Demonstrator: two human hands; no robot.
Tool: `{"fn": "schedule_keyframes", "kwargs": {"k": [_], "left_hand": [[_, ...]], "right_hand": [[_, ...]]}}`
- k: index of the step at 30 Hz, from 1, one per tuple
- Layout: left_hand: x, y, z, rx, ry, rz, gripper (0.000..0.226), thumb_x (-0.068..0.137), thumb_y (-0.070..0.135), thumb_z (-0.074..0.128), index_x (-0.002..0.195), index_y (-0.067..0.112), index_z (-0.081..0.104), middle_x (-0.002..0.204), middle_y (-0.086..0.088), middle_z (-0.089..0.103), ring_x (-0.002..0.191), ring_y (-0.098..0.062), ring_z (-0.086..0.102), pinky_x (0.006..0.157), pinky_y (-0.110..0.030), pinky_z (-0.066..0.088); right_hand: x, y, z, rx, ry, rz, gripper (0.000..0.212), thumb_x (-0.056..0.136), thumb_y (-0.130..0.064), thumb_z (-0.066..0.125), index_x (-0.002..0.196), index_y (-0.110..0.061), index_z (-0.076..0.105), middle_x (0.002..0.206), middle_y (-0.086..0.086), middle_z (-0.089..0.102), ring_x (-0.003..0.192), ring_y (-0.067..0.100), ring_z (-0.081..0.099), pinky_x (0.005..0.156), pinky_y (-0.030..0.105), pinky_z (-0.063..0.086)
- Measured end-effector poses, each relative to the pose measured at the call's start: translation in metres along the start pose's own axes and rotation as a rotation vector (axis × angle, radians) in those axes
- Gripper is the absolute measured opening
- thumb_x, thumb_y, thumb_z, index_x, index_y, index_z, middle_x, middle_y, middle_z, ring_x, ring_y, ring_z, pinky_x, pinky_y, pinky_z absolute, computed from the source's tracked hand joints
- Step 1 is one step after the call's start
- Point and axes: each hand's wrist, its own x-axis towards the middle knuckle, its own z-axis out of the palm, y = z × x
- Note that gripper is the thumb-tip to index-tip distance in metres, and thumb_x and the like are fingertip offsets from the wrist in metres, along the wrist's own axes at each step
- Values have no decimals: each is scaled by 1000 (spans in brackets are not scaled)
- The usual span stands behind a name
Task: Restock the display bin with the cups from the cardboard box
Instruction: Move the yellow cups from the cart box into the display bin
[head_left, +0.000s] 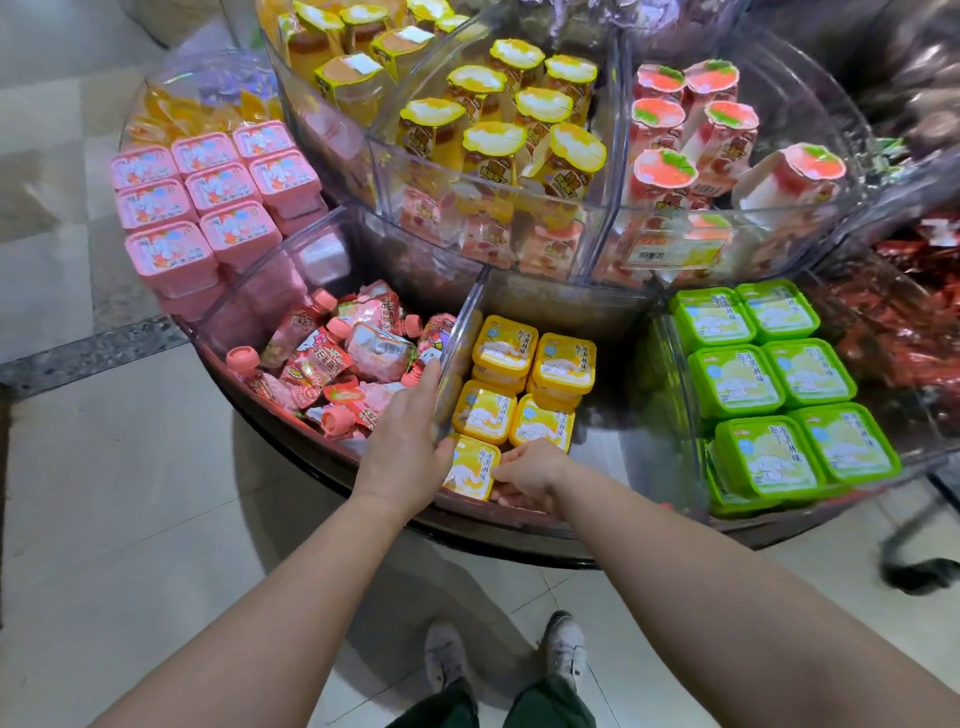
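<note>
Several yellow square pudding cups (506, 356) fill a clear-walled compartment of the round display bin (597, 312). At its near edge lies one more yellow cup (470, 470). My left hand (408, 436) presses against this cup's left side and the clear divider. My right hand (530, 470) grips the cup's right edge, fingers curled on it. Both hands hold this cup low in the compartment. The cardboard box is out of view.
Left of the yellow cups is a compartment of pink spouted pouches (337, 364); pink cups (208, 208) lie further left. Green cups (774, 379) are stacked on the right. An upper tier holds tall yellow cups (519, 119) and pink cups (696, 124). My shoes (498, 654) stand on tiled floor.
</note>
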Motion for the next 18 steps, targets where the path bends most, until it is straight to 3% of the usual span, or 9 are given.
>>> {"fn": "schedule_keyframes", "kwargs": {"k": [6, 11, 13, 18], "left_hand": [[0, 2, -1, 10, -13, -8, 94, 79, 15, 67, 152, 31, 9, 114, -5, 51, 108, -23, 48, 84, -40, 45], [0, 7, -5, 20, -29, -17, 94, 81, 17, 68, 151, 32, 7, 115, -4, 51, 109, -21, 48, 82, -40, 48], [-1, 9, -7, 2, -47, -31, 94, 81, 18, 69, 151, 32, 8, 120, -4, 50, 113, -21, 48, 86, -40, 48], [5, 25, -15, 19, 42, -54, 79, 79, 20, 69, 146, 21, 29, 135, -8, 43, 125, -26, 37, 105, -40, 33]], "right_hand": [[-1, 2, 1, -51, 28, -37, 11, 95, -8, 53, 96, -3, 62, 89, 19, 68, 69, 23, 65, 79, 36, 57], [-26, -7, -8, -312, 132, -154, 13, 92, -14, 57, 85, -7, 65, 74, 14, 57, 61, 26, 55, 54, 29, 46], [-38, -13, -15, -402, 196, -225, 16, 93, -16, 58, 96, -5, 69, 82, 11, 63, 63, 22, 58, 49, 24, 47], [-65, -30, -34, -587, 356, -451, 30, 93, -26, 58, 121, -17, 62, 116, 2, 67, 88, 16, 61, 64, 23, 50]]}}
